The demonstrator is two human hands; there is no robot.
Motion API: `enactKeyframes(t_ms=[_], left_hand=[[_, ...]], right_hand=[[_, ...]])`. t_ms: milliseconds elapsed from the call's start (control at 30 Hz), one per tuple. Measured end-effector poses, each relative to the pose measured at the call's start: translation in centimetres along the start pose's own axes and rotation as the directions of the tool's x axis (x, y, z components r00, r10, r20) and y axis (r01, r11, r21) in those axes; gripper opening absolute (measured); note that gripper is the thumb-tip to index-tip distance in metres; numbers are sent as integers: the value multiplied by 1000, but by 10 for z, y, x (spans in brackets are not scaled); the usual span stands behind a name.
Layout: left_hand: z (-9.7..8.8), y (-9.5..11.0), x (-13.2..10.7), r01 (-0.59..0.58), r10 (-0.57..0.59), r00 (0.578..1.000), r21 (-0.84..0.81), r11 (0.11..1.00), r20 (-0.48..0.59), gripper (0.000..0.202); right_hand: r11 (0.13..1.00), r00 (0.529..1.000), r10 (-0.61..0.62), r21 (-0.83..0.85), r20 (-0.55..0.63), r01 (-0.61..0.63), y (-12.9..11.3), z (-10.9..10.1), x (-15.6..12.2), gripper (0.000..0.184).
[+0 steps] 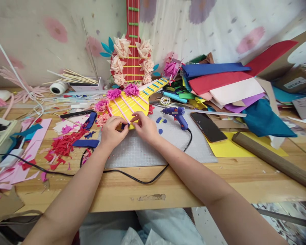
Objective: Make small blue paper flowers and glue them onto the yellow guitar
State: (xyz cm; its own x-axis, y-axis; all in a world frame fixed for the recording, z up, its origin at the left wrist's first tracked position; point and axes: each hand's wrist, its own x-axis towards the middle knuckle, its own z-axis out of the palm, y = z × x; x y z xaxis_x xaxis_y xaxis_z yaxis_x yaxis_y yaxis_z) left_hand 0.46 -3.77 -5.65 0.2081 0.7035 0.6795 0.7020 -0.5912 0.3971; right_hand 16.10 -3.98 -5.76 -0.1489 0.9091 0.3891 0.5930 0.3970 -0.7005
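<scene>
A yellow paper guitar [124,107] with pink strips for strings and pink paper flowers [131,89] along its edge lies on the grey cutting mat [193,149]. At the guitar's lower edge, my left hand [114,132] has its thumb and forefinger closed on a small dark blue paper piece [123,126]. My right hand [145,127] meets it there, fingertips pinched at the same spot and partly hiding the piece. A blue hot glue gun [177,116] lies right of my hands, near small blue paper scraps [161,120].
Behind stands a red paper guitar [133,64] with peach flowers. Coloured paper sheets [219,80] pile up at the right, near a phone [208,127] and a brown roll [272,160]. Red shreds [66,143] lie left. A black cord [142,182] crosses the table front.
</scene>
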Motion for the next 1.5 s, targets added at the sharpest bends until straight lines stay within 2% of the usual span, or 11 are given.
enactKeyframes(t_ms=[233, 567, 900, 1067, 1200, 1300, 1367, 1400, 1467, 1500], left_hand=[[-1, 0, 0, 9, -9, 1000, 2, 1000, 13, 3], [0, -1, 0, -24, 24, 1000, -11, 1000, -16, 4], [-1, 2, -3, 17, -27, 994, -99, 995, -105, 16], [1, -1, -4, 9, -18, 986, -53, 999, -168, 19], [-3, -1, -2, 25, -16, 962, 27, 999, -272, 20], [-5, 7, -2, -22, 41, 946, 63, 998, -321, 20], [-3, 18, -5, -105, 114, 960, 49, 993, -257, 22], [1, 24, -6, -149, 152, 972, 28, 988, -181, 24], [13, 39, -10, -209, 210, 977, -35, 977, 44, 26], [20, 46, -12, -212, 219, 960, -59, 975, 174, 26]], right_hand=[[991, 988, -89, -92, 130, 101, -2, -4, 10, 38], [991, 984, -46, -114, 172, 67, -6, -2, 12, 41], [997, 991, 35, -70, 128, -26, -8, 1, 9, 41], [999, 995, 37, -15, 89, -36, -9, 3, 6, 42], [997, 997, 35, 71, 75, -40, -4, -8, 3, 44], [995, 1000, 18, 95, 24, -20, 13, -28, -4, 40], [997, 999, 38, 63, -37, -35, 29, -45, -12, 32], [998, 996, 53, 36, -65, -51, 38, -53, -16, 29], [997, 992, 79, -6, -102, -80, 55, -69, -24, 23], [996, 992, 87, -28, -88, -90, 62, -75, -28, 20]])
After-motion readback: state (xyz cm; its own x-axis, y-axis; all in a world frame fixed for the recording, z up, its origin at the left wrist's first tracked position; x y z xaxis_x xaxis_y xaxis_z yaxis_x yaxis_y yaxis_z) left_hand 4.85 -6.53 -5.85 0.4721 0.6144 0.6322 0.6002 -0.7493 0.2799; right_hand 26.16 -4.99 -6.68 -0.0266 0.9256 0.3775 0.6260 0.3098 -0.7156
